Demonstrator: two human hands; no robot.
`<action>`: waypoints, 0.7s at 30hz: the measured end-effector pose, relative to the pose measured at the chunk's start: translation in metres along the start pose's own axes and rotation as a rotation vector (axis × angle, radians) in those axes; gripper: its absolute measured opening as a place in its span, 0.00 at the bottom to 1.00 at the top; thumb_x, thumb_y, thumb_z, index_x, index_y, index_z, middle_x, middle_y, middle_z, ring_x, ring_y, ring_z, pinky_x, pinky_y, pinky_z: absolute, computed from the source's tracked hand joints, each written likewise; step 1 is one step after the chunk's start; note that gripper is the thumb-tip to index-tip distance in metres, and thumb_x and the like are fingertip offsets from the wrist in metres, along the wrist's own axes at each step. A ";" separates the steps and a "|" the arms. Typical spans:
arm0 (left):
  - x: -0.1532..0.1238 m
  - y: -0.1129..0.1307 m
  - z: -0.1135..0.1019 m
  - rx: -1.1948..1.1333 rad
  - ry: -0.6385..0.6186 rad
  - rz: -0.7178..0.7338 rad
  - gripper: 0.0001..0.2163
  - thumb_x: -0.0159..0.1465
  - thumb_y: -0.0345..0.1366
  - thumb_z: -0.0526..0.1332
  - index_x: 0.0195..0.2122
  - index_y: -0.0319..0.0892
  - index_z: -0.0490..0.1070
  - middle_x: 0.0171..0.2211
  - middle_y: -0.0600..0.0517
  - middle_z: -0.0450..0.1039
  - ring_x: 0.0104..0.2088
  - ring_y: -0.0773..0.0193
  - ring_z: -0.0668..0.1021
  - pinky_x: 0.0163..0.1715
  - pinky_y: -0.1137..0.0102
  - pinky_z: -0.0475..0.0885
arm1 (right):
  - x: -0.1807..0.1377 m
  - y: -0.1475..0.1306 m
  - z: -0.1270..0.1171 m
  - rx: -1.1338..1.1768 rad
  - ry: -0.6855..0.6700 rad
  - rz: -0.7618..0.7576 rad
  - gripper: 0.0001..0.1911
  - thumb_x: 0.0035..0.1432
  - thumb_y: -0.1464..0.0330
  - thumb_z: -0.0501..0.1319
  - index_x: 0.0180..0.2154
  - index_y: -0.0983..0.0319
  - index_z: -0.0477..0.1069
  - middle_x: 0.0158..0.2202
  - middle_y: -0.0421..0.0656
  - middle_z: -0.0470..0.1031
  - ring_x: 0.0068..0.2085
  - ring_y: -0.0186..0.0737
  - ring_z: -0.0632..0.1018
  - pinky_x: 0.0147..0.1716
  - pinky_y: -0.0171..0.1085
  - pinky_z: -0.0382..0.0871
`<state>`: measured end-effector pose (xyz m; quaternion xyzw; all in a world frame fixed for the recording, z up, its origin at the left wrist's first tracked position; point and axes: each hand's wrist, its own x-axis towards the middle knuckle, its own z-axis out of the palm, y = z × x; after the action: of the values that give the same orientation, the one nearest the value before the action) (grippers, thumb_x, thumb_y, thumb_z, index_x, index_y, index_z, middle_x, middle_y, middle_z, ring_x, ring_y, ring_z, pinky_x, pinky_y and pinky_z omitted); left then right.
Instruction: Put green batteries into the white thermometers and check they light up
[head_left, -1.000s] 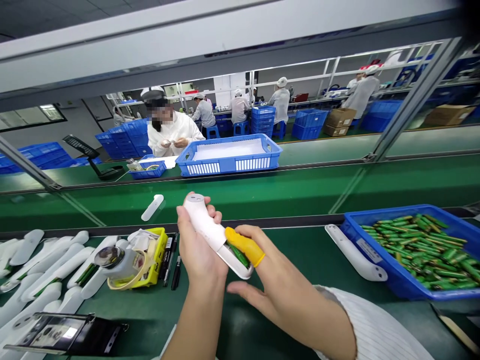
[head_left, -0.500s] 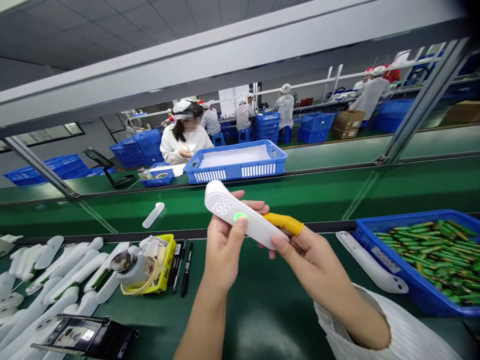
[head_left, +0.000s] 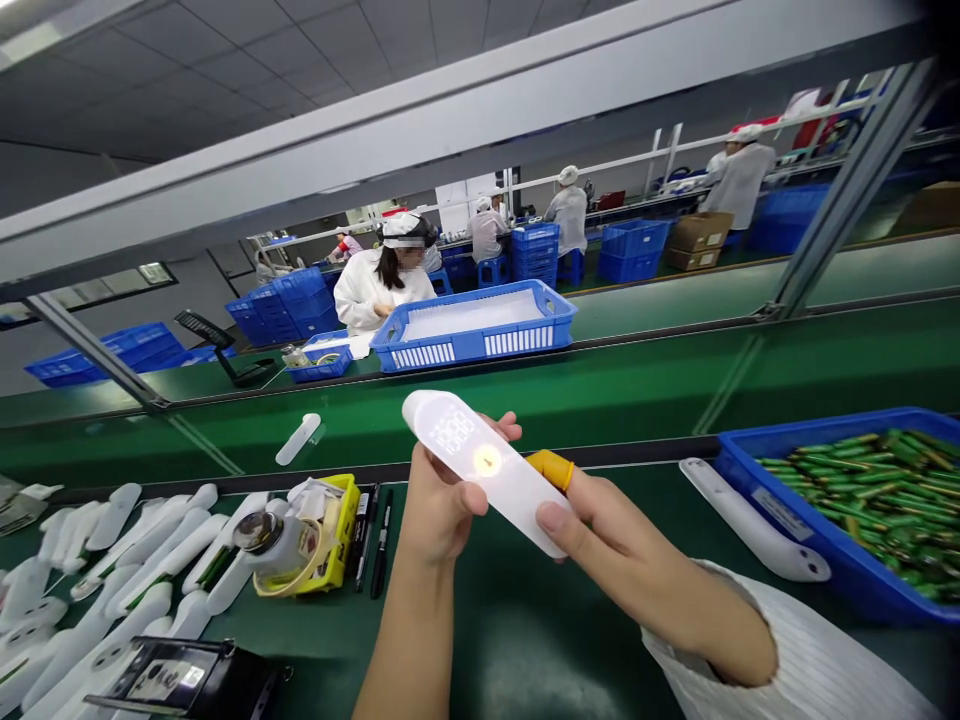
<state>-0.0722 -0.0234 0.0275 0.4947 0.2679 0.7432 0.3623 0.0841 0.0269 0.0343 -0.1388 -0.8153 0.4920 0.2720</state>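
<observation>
Both hands hold one white handheld thermometer (head_left: pixel 487 470) in front of me, display side up. Its digits glow faintly and a round button on it shines yellowish. My left hand (head_left: pixel 439 500) wraps round its upper half, thumb beside the lit button. My right hand (head_left: pixel 600 530) pinches its lower end; one finger wears a yellow finger cot (head_left: pixel 551 467). A blue bin (head_left: pixel 825 560) of green batteries (head_left: pixel 870 480) stands at the right.
Several white thermometer bodies (head_left: pixel 112 560) lie at the left, next to a yellow box (head_left: pixel 330 530), pens and a dark device (head_left: pixel 187 680). Another white unit (head_left: pixel 750 520) leans on the blue bin. One unit (head_left: pixel 298 438) lies on the green belt. A co-worker sits beyond a blue tray (head_left: pixel 472 330).
I turned the thermometer from its open battery side to its display side and raised it. The button glowed green half a second ago and now shines yellowish.
</observation>
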 end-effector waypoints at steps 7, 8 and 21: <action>-0.002 -0.002 0.013 0.080 -0.034 -0.195 0.28 0.48 0.47 0.71 0.51 0.46 0.71 0.44 0.48 0.74 0.46 0.55 0.75 0.45 0.66 0.71 | 0.005 0.019 0.003 0.025 0.284 -0.147 0.22 0.63 0.56 0.51 0.23 0.63 0.60 0.19 0.35 0.56 0.21 0.29 0.58 0.20 0.32 0.51; -0.003 -0.001 0.013 0.131 -0.033 -0.225 0.29 0.49 0.45 0.70 0.53 0.46 0.69 0.46 0.47 0.73 0.46 0.55 0.74 0.46 0.67 0.71 | 0.006 0.020 0.003 0.040 0.298 -0.134 0.22 0.64 0.56 0.50 0.24 0.63 0.62 0.19 0.35 0.56 0.21 0.29 0.58 0.20 0.32 0.51; 0.008 -0.015 -0.016 0.349 0.111 -0.437 0.20 0.60 0.46 0.60 0.49 0.39 0.70 0.36 0.47 0.75 0.32 0.62 0.77 0.30 0.73 0.71 | -0.012 0.041 -0.136 -0.534 0.641 0.466 0.18 0.65 0.63 0.48 0.34 0.67 0.71 0.31 0.50 0.75 0.30 0.37 0.76 0.30 0.33 0.66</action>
<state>-0.0848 -0.0091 0.0147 0.4389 0.5115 0.6160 0.4078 0.1710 0.1396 0.0451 -0.5278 -0.7353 0.2456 0.3471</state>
